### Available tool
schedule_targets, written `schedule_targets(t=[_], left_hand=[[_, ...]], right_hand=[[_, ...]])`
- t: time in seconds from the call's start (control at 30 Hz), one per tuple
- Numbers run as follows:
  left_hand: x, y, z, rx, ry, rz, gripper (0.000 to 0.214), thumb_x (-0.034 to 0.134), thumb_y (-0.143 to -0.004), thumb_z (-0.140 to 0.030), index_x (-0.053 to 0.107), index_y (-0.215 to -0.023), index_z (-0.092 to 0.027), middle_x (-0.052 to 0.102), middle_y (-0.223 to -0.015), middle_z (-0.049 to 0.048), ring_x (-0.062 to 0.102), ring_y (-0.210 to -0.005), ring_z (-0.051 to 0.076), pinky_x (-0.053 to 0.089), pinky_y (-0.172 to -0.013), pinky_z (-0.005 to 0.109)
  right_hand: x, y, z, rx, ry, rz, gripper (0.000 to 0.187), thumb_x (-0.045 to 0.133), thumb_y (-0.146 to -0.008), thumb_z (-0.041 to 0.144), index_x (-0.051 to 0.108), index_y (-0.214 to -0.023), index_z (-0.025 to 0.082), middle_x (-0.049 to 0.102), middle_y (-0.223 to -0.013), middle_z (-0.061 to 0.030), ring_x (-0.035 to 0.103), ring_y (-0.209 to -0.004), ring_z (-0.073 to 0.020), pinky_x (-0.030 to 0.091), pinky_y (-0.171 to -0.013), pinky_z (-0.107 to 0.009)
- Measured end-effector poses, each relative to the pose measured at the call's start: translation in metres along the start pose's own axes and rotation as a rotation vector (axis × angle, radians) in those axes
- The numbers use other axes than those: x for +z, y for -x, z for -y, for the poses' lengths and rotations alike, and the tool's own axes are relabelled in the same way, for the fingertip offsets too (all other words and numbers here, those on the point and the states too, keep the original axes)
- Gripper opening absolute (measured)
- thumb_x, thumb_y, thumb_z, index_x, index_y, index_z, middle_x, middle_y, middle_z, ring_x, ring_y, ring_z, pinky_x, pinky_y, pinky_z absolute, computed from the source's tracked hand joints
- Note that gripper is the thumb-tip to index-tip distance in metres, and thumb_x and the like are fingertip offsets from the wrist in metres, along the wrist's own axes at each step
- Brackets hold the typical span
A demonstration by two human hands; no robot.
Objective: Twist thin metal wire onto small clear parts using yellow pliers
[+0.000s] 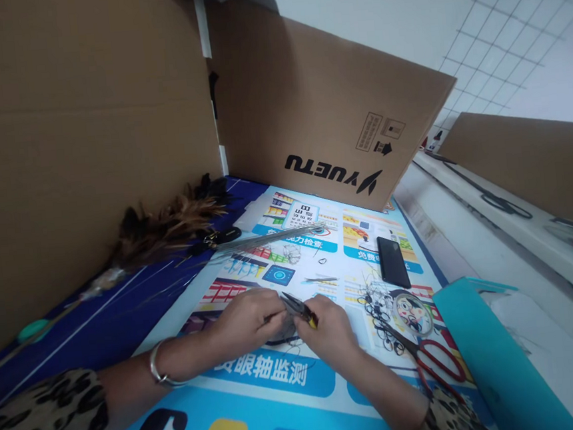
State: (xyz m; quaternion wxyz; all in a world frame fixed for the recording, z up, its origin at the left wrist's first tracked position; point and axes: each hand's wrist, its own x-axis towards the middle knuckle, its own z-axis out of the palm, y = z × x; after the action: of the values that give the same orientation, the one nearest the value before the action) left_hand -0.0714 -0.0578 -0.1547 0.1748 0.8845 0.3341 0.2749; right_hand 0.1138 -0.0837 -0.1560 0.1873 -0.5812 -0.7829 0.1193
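My right hand (329,325) is closed around a pair of pliers (302,309) with dark jaws and a yellow-and-black handle. The jaws point up and to the left, towards my left hand (258,318). That hand is closed in a pinch just beside the pliers; whatever its fingers hold is too small to make out. Thin dark wire lies on the printed sheet under and between both hands. Beyond them sit short straight wire pieces (322,280) and a long bundle of silvery wires (278,236).
Right of my hands lie black wire loops (383,320), red-handled scissors (437,359) and a black phone (392,262). A teal box (494,357) stands at the right edge. Brown feathers on a stick (167,222) lie along the left. Cardboard panels (326,98) wall the back and left.
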Motion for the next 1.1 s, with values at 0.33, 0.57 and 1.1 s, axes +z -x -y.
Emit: schedule_targets(t=[0.33, 0.57, 1.1], left_hand=[[0.002, -0.004, -0.006, -0.058, 0.084, 0.012, 0.022, 0.042, -0.080, -0.017, 0.055, -0.063, -0.015, 0.055, -0.062, 0.0009, 0.048, -0.060, 0.013, 0.036, -0.061, 0.022], [-0.002, -0.010, -0.012, -0.144, 0.213, 0.016, 0.023, 0.041, -0.080, -0.019, 0.057, -0.065, -0.014, 0.056, -0.063, 0.0006, 0.049, -0.060, 0.013, 0.036, -0.058, 0.021], [0.002, -0.033, 0.001, -0.460, 0.698, 0.057, 0.026, 0.044, -0.081, -0.029, 0.051, -0.060, -0.014, 0.045, -0.056, -0.0025, 0.042, -0.055, 0.011, 0.032, -0.052, 0.020]], right_hand=[[0.001, 0.001, -0.001, 0.012, -0.084, -0.098, 0.008, 0.054, -0.073, 0.021, 0.049, -0.068, 0.018, 0.050, -0.072, 0.0009, 0.048, -0.068, -0.0117, 0.032, -0.058, -0.020], [-0.002, 0.001, -0.008, -0.028, -0.203, -0.118, 0.008, 0.053, -0.071, 0.018, 0.048, -0.064, 0.018, 0.047, -0.068, 0.0017, 0.047, -0.066, -0.0112, 0.032, -0.057, -0.020], [-0.008, -0.007, -0.024, 0.021, -0.415, -0.104, 0.002, 0.056, -0.071, 0.017, 0.057, -0.070, 0.018, 0.050, -0.070, 0.0013, 0.048, -0.066, -0.0119, 0.034, -0.058, -0.021]])
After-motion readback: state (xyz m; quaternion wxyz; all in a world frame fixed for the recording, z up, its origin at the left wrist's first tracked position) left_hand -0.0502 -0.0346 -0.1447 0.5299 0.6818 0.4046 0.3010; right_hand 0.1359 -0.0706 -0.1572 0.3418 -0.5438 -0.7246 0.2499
